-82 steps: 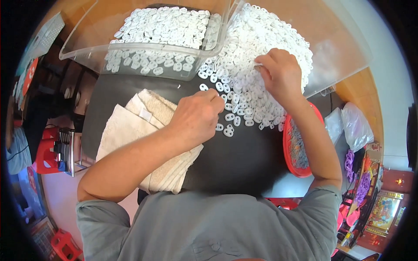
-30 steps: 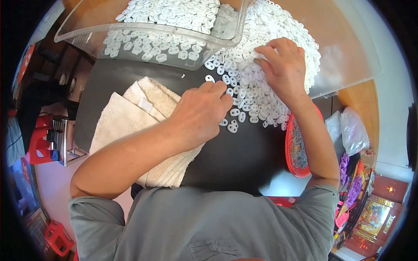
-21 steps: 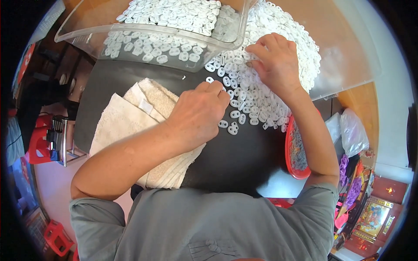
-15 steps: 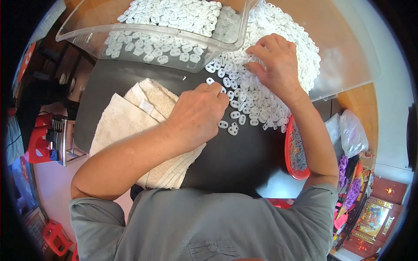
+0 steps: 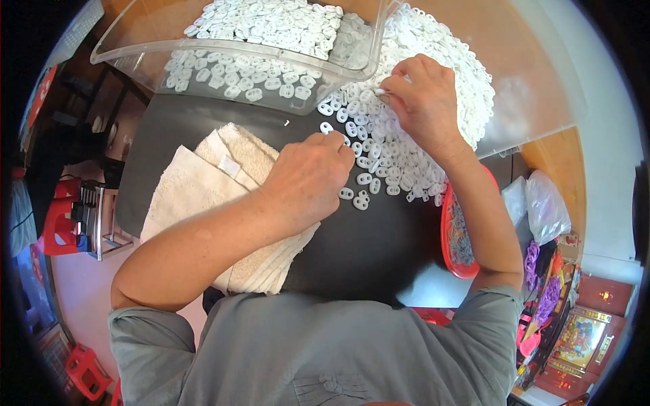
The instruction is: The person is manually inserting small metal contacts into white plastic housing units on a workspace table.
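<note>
My left hand (image 5: 305, 172) is closed, knuckles up, over the dark table beside the folded cream towel (image 5: 193, 186). Its curled fingertips are hidden, so whatever they hold cannot be made out. White oval plastic pieces with two holes (image 5: 364, 178) lie just past it. Farther right, my right hand (image 5: 428, 101) reaches over the big heap of these white pieces (image 5: 467, 74). Thumb and forefinger pinch together there on one small white plastic piece (image 5: 380, 92).
A clear plastic bin (image 5: 230, 46) with more white pieces stands at the back left. A second clear container (image 5: 535, 115) holds the heap. Under my right forearm sits a red basket (image 5: 448, 233) of small grey parts. Plastic bags (image 5: 546, 206) lie at the right.
My right thumb and forefinger have come together on a white piece at the heap. The left hand stays almost where it was.
</note>
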{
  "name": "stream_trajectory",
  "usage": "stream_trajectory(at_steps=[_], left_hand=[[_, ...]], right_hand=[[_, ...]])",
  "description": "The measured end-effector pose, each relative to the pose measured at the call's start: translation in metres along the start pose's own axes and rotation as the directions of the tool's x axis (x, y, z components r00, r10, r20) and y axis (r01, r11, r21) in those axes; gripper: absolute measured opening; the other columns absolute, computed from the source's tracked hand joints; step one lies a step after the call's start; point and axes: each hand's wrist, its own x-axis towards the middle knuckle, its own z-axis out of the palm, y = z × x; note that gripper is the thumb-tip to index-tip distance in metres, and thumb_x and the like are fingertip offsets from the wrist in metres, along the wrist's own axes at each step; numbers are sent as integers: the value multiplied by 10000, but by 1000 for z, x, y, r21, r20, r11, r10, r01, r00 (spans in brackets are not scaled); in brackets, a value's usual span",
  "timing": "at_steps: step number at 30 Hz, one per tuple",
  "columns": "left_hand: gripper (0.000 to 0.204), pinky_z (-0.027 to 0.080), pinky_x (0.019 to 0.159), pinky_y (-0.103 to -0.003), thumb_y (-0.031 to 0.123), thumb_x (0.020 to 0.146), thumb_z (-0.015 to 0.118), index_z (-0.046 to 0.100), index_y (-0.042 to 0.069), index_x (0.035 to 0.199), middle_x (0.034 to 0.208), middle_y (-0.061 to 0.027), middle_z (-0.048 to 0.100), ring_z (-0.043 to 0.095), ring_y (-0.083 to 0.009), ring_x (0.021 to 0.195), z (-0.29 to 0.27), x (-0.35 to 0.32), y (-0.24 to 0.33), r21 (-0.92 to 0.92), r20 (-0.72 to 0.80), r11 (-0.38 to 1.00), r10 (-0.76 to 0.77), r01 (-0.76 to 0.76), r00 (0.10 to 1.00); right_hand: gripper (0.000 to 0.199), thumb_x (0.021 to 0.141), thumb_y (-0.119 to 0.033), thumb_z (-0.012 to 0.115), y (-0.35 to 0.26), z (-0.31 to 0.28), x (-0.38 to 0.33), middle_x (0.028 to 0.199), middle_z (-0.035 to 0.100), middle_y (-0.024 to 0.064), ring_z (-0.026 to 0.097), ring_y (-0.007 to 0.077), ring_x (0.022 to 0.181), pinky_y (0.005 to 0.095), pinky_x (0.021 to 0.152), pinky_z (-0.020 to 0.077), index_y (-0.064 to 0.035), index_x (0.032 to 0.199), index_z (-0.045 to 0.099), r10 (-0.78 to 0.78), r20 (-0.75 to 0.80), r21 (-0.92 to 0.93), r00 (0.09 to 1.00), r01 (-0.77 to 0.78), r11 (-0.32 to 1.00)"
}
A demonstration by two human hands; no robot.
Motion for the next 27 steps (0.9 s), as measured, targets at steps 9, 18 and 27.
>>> stream_trajectory(at_steps=[9, 18, 27], left_hand=[[112, 488, 664, -432, -5, 708, 629, 604, 24, 813, 856, -133, 551, 593, -320, 852, 1, -2, -3, -5, -6, 1000, 21, -21, 1000], [93, 476, 689, -458, 31, 720, 647, 592, 31, 794, 854, -137, 574, 601, -343, 821, 2, 0, -5, -17, -37, 999, -30, 29, 999], [61, 446, 689, -483, -15, 673, 570, 595, 13, 721, 771, -182, 611, 604, -375, 805, -19, 3, -9, -126, 59, 984, -118, 125, 991]], right_hand=[[218, 661, -52, 750, -10, -22, -19, 886, 589, 8, 565, 213, 887, 373, 748, 387, -126, 843, 657, 41, 37, -105, 998, -37, 994], [229, 756, -118, 755, -51, -75, 59, 868, 677, 47, 631, 231, 799, 333, 713, 440, -82, 970, 683, -133, -520, 18, 844, 167, 986], [252, 842, -300, 638, -103, -52, 83, 784, 651, 141, 615, 305, 784, 425, 747, 397, -52, 797, 634, -7, -3, 95, 1000, 7, 995]])
